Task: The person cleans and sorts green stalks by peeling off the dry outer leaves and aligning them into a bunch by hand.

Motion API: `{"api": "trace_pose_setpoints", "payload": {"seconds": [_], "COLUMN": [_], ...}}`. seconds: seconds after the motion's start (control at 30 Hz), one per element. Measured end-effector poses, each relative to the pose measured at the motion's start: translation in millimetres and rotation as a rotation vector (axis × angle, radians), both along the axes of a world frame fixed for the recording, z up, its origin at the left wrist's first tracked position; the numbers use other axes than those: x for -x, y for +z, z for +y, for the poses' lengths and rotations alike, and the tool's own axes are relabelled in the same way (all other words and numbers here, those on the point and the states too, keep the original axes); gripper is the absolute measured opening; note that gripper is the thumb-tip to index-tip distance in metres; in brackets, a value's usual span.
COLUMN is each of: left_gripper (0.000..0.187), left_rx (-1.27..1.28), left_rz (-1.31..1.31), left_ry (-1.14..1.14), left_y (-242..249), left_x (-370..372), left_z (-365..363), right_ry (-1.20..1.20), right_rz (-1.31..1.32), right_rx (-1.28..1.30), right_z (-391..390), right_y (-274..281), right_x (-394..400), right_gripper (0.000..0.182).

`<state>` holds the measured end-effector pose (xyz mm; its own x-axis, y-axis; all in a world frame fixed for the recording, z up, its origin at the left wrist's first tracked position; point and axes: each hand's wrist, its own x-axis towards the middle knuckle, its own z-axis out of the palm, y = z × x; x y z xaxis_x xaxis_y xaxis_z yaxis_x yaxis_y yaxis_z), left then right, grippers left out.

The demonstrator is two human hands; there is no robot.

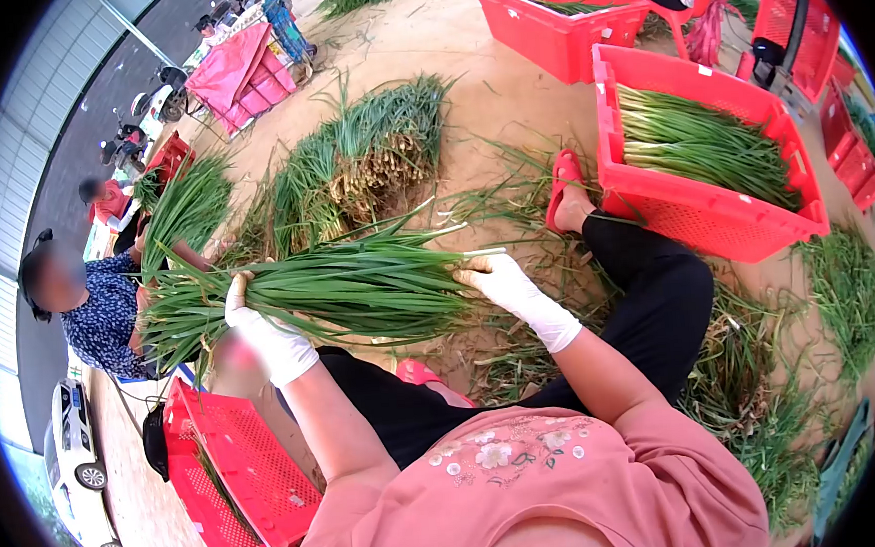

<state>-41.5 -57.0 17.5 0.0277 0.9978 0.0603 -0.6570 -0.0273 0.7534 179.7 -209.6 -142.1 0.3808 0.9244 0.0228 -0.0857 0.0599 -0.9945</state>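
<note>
A long bunch of green chives (358,283) lies across my lap, leaf tips to the left and pale root ends to the right. My left hand (261,334), in a white glove, is closed round the leafy part, its thumb on top and the other fingers mostly hidden. At the root end, my gloved right hand (504,287) pinches the stalks, with a pale stem sticking out past the fingers. Beyond the bunch, a big heap of untrimmed chives (361,163) with brownish roots sits on the ground.
A red crate (715,226) of neatly laid chives stands at right, with another red crate (564,40) behind it. At lower left is a red crate (244,466). A person (104,304) in a patterned shirt sits close on the left. Loose leaves (743,355) litter the ground.
</note>
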Motion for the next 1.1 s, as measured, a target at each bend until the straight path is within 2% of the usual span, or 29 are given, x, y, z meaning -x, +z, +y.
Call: {"api": "trace_pose_setpoints", "payload": {"seconds": [0.03,0.1,0.13,0.17,0.27,0.33,0.4,0.43,0.47,0.5,0.57,0.63,0.7,0.77,0.8,0.83,0.9,0.93,1.0,1.03,1.07,1.1], "left_gripper": [0.012,0.011,0.011,0.011,0.010,0.009,0.009,0.009,0.010,0.010,0.011,0.012,0.012,0.011,0.010,0.010,0.009,0.008,0.004,0.008,0.008,0.006], "left_rx": [-0.026,-0.020,-0.018,-0.017,0.068,-0.055,-0.111,-0.122,-0.105,-0.108,-0.079,-0.084,-0.113,-0.139,-0.161,-0.162,-0.134,-0.110,-0.125,-0.146,-0.145,-0.117], "left_rz": [-0.032,-0.016,0.003,0.003,0.033,-0.069,-0.087,-0.079,-0.084,-0.083,-0.092,-0.073,-0.066,-0.076,-0.086,-0.084,-0.095,-0.077,-0.084,-0.090,-0.091,-0.084], "left_ry": [-0.031,-0.018,-0.006,-0.008,0.021,-0.022,-0.023,-0.004,0.025,0.028,0.015,0.006,0.021,-0.028,-0.073,-0.072,-0.061,-0.043,-0.036,-0.029,-0.031,-0.052], "left_y": [-4,-8,-8,-8,6,9,14,20,22,23,24,23,27,19,16,15,11,10,8,8,9,11], "left_x": [2,0,-1,-3,-13,-9,6,9,14,18,24,23,12,12,11,11,7,4,-2,-4,-7,-9], "left_z": [3,8,8,5,-12,-7,5,5,11,15,22,20,4,9,10,10,9,6,4,2,-1,-4], "right_ry": [0.000,-0.168,-0.229,-0.229,-0.234,-0.222,-0.265,-0.172,-0.168,-0.235,-0.310,-0.274,-0.264,-0.164,-0.100,-0.100,-0.123,-0.220,-0.258,-0.296,-0.280,-0.281], "right_rz": [-0.001,-0.718,-0.835,-0.835,-0.866,-0.869,-0.772,-0.736,-0.872,-1.012,-0.844,-0.493,-0.488,-0.217,-0.051,-0.050,-0.398,-0.668,-0.708,-0.746,-0.636,-0.636], "right_rx": [0.003,0.160,0.130,0.131,0.362,0.550,0.747,0.997,1.184,1.092,0.654,0.229,0.146,0.150,0.186,0.185,0.295,0.236,0.222,0.203,0.183,0.184], "right_z": [-2,-4,-3,-2,-1,-9,-32,-38,-41,-49,-39,-21,-8,6,2,2,0,1,0,-1,-2,-3], "right_y": [4,8,1,-4,-27,-57,-93,-106,-106,-70,-50,-23,-5,-10,9,9,7,-1,-11,-14,-16,-10], "right_x": [1,4,7,8,7,-10,-36,-54,-62,-53,-51,-33,-15,-4,3,4,6,9,13,14,14,12], "right_gripper": [0.032,0.027,0.022,0.022,0.023,0.029,0.027,0.029,0.032,0.033,0.034,0.036,0.037,0.037,0.037,0.037,0.036,0.033,0.032,0.032,0.032,0.032]}}
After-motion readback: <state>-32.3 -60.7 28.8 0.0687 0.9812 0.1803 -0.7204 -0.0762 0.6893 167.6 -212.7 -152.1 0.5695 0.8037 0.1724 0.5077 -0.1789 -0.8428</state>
